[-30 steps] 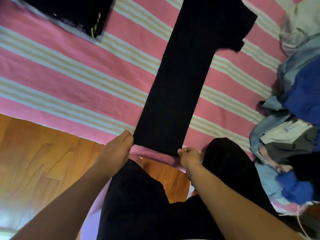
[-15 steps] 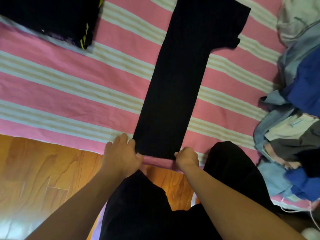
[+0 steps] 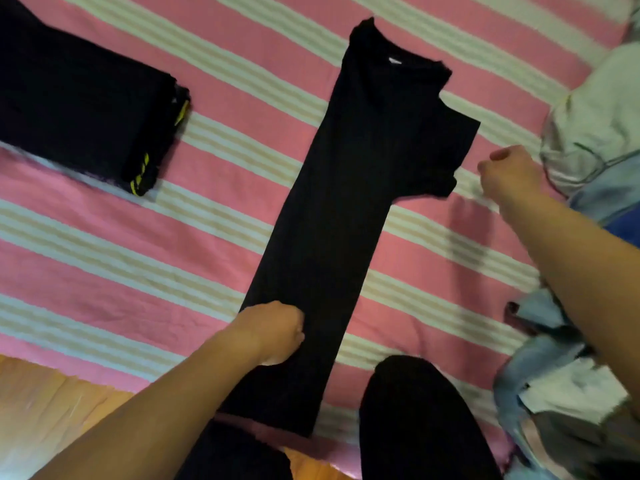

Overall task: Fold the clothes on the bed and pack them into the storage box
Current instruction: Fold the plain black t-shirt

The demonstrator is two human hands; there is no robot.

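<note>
head view | black T-shirt [image 3: 332, 237] laid lengthwise on striped bed [image 3: 104, 271], one sleeve unfolded | left hand [image 3: 273, 332] pressed on hem side, fingers' grip cannot be told | right hand [image 3: 509, 174] curled, nothing held, near sleeve | folded dark stack [image 3: 79, 112] done | unfolded pile [image 3: 571, 393] left | storage box unseen

The black shirt [image 3: 349, 209] was soft cloth, dull and not shiny, and it lay smooth and flat. The bed sheet [image 3: 145, 268] was cloth too, pink with pale stripes, a bit crinkly in places. The folded dark clothes [image 3: 79, 112] looked like matt cloth, with small yellow marks on the edge. The pile of clothes [image 3: 588, 133] was rumpled cloth, white, pale blue and grey. The floor [image 3: 52, 407] was orange-brown wood with wavy grain, and it looked smooth and a little shiny.
</note>
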